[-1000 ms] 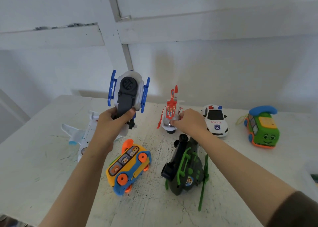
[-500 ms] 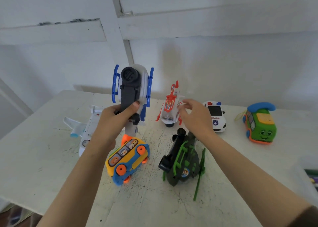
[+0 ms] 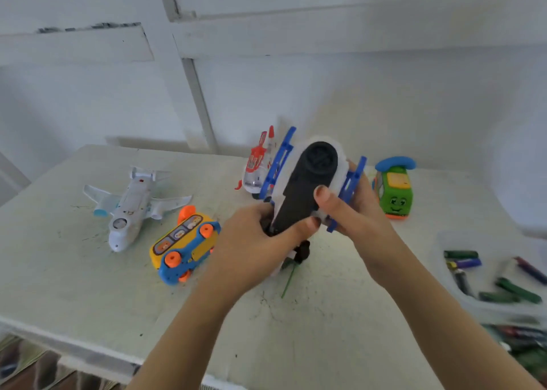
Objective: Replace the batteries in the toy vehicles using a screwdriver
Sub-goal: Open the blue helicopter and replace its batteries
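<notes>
- table (image 3: 74, 286): white; near and right edges cut off.
- toy helicopter (image 3: 310, 182): blue and white, held above the table's middle, black belly to camera, lower end hidden behind the hands.
- left hand (image 3: 257, 241): fingers curled round its lower end, thumb across the belly.
- right hand (image 3: 358, 212): grips the right skid side, thumb on the belly; fingers mostly hidden.
- tray (image 3: 500, 264) of batteries (image 3: 461, 254): blurred, cut by the right edge.
- red helicopter (image 3: 256, 167): half hidden behind the held toy.
</notes>
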`<state>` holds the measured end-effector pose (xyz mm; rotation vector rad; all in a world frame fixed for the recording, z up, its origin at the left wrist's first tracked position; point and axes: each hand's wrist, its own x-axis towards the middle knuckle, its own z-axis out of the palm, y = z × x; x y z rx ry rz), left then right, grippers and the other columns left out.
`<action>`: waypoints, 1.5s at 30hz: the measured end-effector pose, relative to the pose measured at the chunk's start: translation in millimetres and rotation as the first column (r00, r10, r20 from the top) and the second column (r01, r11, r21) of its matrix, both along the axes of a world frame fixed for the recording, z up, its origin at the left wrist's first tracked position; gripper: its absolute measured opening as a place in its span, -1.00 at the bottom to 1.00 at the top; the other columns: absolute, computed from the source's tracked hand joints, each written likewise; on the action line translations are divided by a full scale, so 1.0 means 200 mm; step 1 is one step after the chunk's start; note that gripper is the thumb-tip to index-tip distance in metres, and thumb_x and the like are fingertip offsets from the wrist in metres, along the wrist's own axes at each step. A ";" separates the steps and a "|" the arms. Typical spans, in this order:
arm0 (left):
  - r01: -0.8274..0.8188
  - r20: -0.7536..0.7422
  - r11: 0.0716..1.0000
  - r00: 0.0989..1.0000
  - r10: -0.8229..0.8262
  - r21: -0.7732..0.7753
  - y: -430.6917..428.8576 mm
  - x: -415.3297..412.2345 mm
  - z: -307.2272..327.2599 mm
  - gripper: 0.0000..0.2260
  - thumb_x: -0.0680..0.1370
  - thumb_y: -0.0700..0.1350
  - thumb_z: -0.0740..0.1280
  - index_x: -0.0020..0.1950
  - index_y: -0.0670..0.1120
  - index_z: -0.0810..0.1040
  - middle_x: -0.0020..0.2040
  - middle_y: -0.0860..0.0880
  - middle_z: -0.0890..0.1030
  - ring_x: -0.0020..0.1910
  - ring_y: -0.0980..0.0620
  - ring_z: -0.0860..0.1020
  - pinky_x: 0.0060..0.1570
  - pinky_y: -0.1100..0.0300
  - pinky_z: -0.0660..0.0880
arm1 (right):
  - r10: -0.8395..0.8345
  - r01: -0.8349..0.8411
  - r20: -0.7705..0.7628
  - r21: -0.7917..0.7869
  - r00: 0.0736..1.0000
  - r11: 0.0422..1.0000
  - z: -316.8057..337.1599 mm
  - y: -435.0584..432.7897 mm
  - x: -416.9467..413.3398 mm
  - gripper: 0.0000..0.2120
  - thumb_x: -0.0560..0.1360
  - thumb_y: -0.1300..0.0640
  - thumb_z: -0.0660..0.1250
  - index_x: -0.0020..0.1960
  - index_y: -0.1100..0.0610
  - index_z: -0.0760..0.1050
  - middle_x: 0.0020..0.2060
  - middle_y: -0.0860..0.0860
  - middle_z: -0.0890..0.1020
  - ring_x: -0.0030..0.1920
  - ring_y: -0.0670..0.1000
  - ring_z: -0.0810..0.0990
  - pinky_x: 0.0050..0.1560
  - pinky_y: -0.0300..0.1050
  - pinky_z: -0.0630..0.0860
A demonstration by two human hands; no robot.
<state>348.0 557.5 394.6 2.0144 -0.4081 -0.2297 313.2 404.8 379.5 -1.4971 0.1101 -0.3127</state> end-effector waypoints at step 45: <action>-0.204 0.642 0.962 0.716 0.274 -0.183 -0.36 -0.50 -0.76 -0.69 0.36 0.01 0.37 -0.10 -0.22 0.57 -0.09 0.09 0.49 -0.06 0.16 0.38 0.07 0.56 0.24 | -0.247 -0.602 -0.655 -0.755 0.714 0.260 -0.09 -0.60 -0.84 -0.73 0.53 -0.09 0.22 -0.26 0.06 0.39 -0.27 -0.04 0.52 -0.28 -0.05 0.45 -0.27 -0.20 0.38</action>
